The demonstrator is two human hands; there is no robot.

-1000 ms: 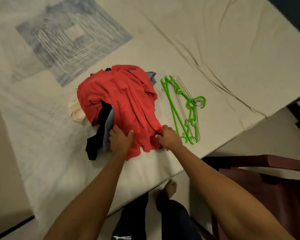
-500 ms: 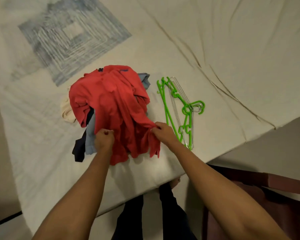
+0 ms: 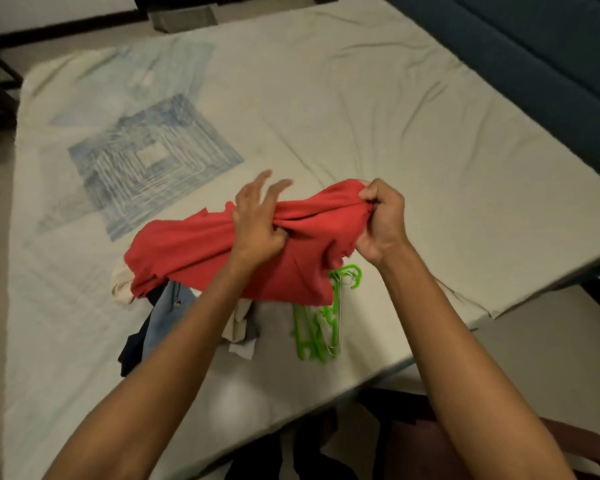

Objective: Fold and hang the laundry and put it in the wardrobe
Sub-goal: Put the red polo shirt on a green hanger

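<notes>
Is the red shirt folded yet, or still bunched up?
Bunched, not folded. The red shirt hangs crumpled between the left hand and right hand, lifted above the clothes pile.

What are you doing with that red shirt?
A person is sorting laundry on a bed. Both hands hold the red shirt up over the pile: the right hand grips one bunched end, the left hand pinches the middle. More clothes and green hangers lie underneath. Nothing is folded yet.
</notes>
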